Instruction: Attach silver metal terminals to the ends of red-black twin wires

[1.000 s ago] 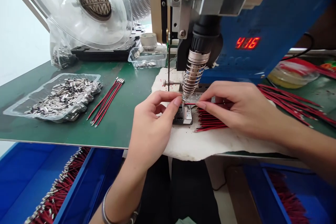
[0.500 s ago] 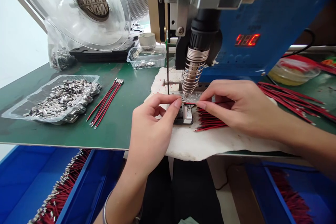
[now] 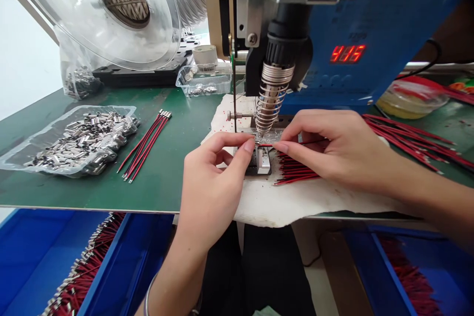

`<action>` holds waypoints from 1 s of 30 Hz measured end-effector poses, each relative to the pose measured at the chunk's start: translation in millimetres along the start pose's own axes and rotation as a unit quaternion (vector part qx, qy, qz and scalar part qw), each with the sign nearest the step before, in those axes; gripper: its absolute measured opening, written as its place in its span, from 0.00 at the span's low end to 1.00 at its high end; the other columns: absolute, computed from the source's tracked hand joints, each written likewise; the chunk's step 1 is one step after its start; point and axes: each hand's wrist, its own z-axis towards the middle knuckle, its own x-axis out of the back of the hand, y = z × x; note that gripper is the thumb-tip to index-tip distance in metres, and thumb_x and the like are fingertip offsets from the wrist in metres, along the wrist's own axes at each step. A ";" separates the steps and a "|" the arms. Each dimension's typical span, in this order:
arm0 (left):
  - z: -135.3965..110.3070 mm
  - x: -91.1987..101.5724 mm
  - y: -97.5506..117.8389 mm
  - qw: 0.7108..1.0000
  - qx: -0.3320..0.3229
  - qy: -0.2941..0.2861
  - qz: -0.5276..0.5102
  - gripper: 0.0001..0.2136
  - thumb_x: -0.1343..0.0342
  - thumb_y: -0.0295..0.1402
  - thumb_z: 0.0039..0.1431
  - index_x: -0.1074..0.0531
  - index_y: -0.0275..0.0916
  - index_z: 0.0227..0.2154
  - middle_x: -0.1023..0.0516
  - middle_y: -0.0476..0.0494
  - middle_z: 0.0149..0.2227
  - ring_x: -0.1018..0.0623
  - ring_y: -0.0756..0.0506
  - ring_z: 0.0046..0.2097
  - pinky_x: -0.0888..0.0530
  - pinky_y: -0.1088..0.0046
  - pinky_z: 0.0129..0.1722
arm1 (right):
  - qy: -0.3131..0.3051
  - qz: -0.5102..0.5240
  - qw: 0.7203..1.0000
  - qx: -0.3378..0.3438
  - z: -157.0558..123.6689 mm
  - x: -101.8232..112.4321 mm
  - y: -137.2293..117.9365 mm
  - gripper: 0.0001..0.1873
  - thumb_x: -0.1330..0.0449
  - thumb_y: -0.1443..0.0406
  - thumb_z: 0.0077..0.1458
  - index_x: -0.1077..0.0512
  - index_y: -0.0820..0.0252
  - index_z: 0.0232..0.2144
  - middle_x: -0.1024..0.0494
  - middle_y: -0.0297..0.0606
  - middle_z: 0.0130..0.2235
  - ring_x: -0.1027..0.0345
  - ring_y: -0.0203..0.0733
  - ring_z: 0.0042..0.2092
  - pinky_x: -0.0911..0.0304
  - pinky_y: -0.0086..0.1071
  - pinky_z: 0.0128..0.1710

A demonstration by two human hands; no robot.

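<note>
My left hand (image 3: 215, 190) pinches a small metal part between thumb and forefinger; the fingertips cover most of it. From the right, my right hand (image 3: 333, 150) grips a thin red-and-black wire (image 3: 265, 145) whose end meets that part. Both hands are over a small metal fixture block (image 3: 263, 162), directly under the spring-wrapped soldering head (image 3: 272, 101) of a blue machine (image 3: 340, 81). Beneath my right fingers lies a bundle of red and black wires (image 3: 296, 172) on a white cloth (image 3: 274, 202).
On the green table (image 3: 159, 195), a clear tray (image 3: 22, 163) holds small metal cylinders, beside several wires with metal ends (image 3: 148, 143). More wires (image 3: 407, 140) lie at right. A clear reel (image 3: 89, 24) stands behind. Blue bins (image 3: 148, 256) sit below the table edge.
Both hands keep nearly the same pose at the fixture. The view has shifted slightly, and the red display now reads clearly as 415.
</note>
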 end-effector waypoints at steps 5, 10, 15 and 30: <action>0.0 -0.8 0.7 1.000 0.001 -0.003 -0.002 0.06 0.35 0.39 0.61 0.19 0.43 0.33 0.18 0.49 0.31 0.28 0.50 0.26 0.28 0.73 0.26 | 0.000 -0.002 1.000 -0.003 -0.9 -0.5 -0.9 0.08 0.36 0.63 0.65 0.24 0.54 0.31 0.23 0.31 0.29 0.36 0.35 0.24 0.40 0.34 0.28; -0.1 -1.8 1.8 1.000 0.005 0.003 -0.004 0.06 0.36 0.38 0.61 0.19 0.43 0.34 0.18 0.49 0.32 0.29 0.51 0.26 0.29 0.73 0.26 | 0.009 -0.001 1.000 0.005 -0.9 -1.3 -1.3 0.09 0.36 0.63 0.65 0.24 0.55 0.31 0.24 0.30 0.28 0.40 0.33 0.23 0.41 0.34 0.28; -0.6 -1.5 1.8 1.000 0.002 -0.002 -0.002 0.06 0.36 0.38 0.61 0.19 0.43 0.34 0.19 0.48 0.31 0.29 0.50 0.26 0.30 0.73 0.25 | 0.009 -0.004 1.000 0.003 -0.8 -1.7 -0.4 0.09 0.36 0.62 0.65 0.24 0.55 0.31 0.24 0.31 0.29 0.39 0.35 0.23 0.43 0.35 0.28; -2.0 -4.0 -2.3 0.999 -0.001 0.020 -0.032 0.05 0.35 0.37 0.62 0.18 0.44 0.33 0.25 0.53 0.26 0.33 0.54 0.25 0.31 0.79 0.27 | 0.019 0.002 1.000 -0.006 -1.4 -2.4 -2.8 0.09 0.35 0.63 0.65 0.23 0.59 0.31 0.24 0.30 0.29 0.41 0.32 0.23 0.43 0.33 0.29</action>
